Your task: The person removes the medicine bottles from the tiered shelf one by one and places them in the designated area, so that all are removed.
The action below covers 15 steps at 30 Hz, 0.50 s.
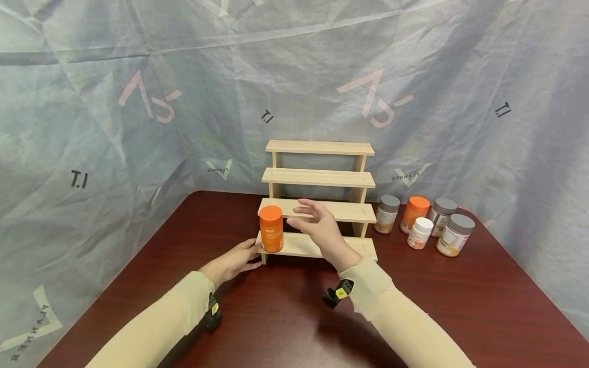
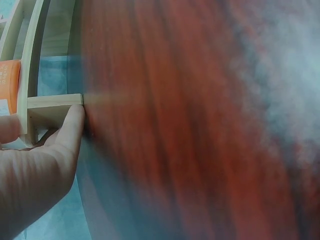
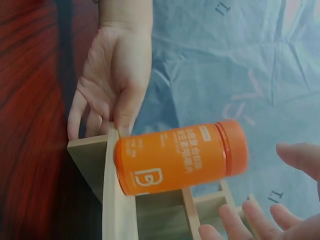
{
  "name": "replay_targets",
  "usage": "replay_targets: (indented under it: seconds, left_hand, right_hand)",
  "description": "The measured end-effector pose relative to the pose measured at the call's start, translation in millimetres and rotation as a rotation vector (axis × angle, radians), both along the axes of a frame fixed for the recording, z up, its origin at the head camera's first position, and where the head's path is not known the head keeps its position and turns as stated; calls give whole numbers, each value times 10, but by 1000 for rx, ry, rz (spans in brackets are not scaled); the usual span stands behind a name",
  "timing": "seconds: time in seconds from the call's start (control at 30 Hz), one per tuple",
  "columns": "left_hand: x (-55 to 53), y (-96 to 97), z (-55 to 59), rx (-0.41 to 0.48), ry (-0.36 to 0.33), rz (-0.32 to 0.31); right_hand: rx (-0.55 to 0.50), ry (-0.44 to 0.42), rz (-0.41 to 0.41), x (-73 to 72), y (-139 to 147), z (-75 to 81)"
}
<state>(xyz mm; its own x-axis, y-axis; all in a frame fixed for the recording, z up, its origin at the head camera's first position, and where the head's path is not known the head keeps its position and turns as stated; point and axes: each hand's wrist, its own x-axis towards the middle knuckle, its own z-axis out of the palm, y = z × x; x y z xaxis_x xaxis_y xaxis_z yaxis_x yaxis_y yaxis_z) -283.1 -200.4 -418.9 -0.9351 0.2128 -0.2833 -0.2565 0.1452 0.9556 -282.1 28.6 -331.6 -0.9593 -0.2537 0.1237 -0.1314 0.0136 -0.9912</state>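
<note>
An orange bottle [image 1: 272,232] with an orange lid stands upright at the left end of the lowest step of a tiered wooden display rack [image 1: 322,177]. My left hand [image 1: 235,259] grips that step's left end, thumb on top near the bottle's base and a fingertip against the side support [image 2: 52,101]. To the right of the bottle, my right hand [image 1: 322,228] is raised over the lower steps with fingers spread and nothing in them. In the right wrist view, its fingers [image 3: 235,222] are apart from the bottle's lid.
Right of the rack stand several bottles: grey-lidded ones [image 1: 454,236], another orange bottle [image 1: 415,214] and a small white-lidded bottle [image 1: 420,233]. Everything rests on a dark red wood table [image 1: 276,317]. A grey printed sheet [image 1: 230,92] hangs behind and at the sides.
</note>
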Motion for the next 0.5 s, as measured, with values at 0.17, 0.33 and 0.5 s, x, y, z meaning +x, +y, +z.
replay_targets:
  seconds: [0.17,0.33,0.5]
  left_hand:
    - [4,-5,17,-2,-3,-2]
    - [6,-5,30,-8,-2,-9]
    - [10,-4,29,-7,-2,-16]
  right_hand:
    - [-1,-2,31,-8,-122,-22]
    - [36,-14,45,-25,-251,-57]
    - [52,-39,60,-73,-356,-123]
